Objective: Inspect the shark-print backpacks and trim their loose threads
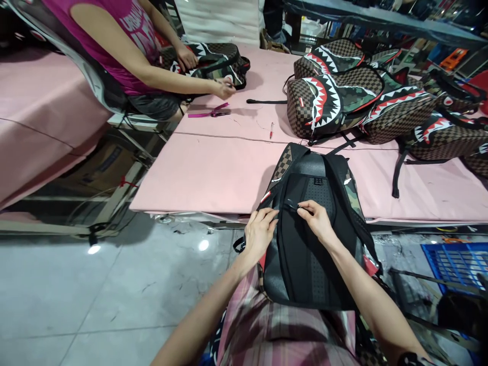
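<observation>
A black-backed backpack (pixel 312 254) leans from my lap onto the table edge, its padded back panel facing up. The side panels show brown check and camouflage. At its left side my left hand (pixel 261 231) is closed, with bent fingers gripping the edge of the left shoulder strap (pixel 282 195). My right hand (pixel 315 218) is over the upper back panel, thumb and fingers pinched on a small dark shiny item (pixel 292 205). That item points left toward the strap, and its exact kind is unclear.
Several check-and-camouflage backpacks with shark-mouth prints (pixel 328 101) lie at the table's right. Snips with a magenta strap (pixel 213 113) and a small red-and-white pen-like item (pixel 271 130) rest on the pink tabletop (pixel 206 173). Across, a seated person (pixel 141 56) handles another backpack (pixel 217 56). A blue crate (pixel 457 262) stands right.
</observation>
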The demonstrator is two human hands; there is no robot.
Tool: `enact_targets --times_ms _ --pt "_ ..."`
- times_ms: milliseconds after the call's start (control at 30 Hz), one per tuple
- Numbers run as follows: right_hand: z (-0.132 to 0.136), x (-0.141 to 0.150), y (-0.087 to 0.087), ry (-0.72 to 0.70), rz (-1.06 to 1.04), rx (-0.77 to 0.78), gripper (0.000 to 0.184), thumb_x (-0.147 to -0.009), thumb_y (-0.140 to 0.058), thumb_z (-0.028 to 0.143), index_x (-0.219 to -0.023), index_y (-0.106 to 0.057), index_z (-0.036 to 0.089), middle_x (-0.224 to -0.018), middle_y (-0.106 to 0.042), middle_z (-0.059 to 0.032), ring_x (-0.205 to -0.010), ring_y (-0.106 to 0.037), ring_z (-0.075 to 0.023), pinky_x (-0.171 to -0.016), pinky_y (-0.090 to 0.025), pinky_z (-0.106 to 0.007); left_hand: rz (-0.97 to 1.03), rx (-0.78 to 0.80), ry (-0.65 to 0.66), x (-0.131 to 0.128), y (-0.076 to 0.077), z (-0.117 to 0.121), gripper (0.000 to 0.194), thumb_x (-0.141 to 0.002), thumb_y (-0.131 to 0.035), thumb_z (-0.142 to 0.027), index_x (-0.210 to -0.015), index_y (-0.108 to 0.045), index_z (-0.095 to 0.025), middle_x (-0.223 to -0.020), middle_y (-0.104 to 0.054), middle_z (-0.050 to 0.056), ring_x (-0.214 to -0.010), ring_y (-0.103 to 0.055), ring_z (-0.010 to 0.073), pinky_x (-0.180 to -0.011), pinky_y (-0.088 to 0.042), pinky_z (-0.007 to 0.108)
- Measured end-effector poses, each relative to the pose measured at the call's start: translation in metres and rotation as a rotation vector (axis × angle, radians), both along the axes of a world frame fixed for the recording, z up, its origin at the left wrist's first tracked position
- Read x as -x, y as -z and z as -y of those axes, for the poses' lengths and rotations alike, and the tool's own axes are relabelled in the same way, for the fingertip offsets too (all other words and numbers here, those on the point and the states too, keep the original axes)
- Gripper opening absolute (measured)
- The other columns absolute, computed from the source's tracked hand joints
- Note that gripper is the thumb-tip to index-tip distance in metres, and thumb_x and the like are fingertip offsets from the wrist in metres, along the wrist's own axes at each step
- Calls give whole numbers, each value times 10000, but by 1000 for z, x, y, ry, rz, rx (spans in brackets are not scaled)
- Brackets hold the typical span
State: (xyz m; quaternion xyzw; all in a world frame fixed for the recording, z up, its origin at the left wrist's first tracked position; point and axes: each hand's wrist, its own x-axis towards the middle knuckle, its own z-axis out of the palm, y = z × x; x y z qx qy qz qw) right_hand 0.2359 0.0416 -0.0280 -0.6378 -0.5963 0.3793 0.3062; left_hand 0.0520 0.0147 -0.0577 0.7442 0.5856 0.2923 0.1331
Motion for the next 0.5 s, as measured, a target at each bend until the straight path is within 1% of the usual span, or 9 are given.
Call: enact_targets --times_ms 100,167,267,367,433,500 --pt "3 -3 0 23 13 -16 197 -758 -565 323 -903 -639 211 -914 -695 -29 -862 -631 -186 -785 -448 -318 -144 -71 67 1 -2 -5 239 -861 -477 -247 -1059 -610 -254 -1035 -622 32 -883 -525 186 -689 -453 303" --pt "6 -4 -1 15 18 -7 192 -761 -567 321 -901 -644 214 -916 -698 -29 -854 -634 -184 -788 -450 -318 -242 -106 157 1 -5 -11 214 -866 -464 -229 -1010 -622 -239 -997 -626 40 -871 -524 188 -659 -443 298" --pt "8 -6 1 31 -14 -1 191 -759 -572 317 -898 -646 208 -916 -698 -35 -858 -636 -185 -786 -455 -312 -357 -80 318 -1 -15 -21 164 -854 -465 -157 -883 -622 -191 -893 -608 62 -844 -517 203 -612 -422 300" --pt "10 -8 4 31 -35 -3 184 -754 -579 311 -890 -646 206 -906 -700 -32 -848 -638 -183 -781 -457 -307 -431 -44 448 -5 -24 -30 174 -829 -448 -69 -765 -587 -152 -817 -567 88 -825 -506 221 -583 -401 302" --pt "12 -9 6 23 -36 -8 184 -757 -577 312 -893 -646 210 -911 -700 -27 -833 -639 -179 -776 -458 -306 -494 -67 509 -6 -25 -33 193 -820 -424 -36 -750 -569 -142 -808 -553 97 -825 -503 228 -584 -398 306" --pt "15 -10 6 26 -23 -19 190 -762 -573 317 -904 -646 213 -916 -700 -23 -822 -637 -175 -771 -456 -304 -554 -100 527 -5 -20 -34 192 -816 -407 -30 -776 -560 -140 -820 -553 96 -831 -502 230 -601 -405 312"
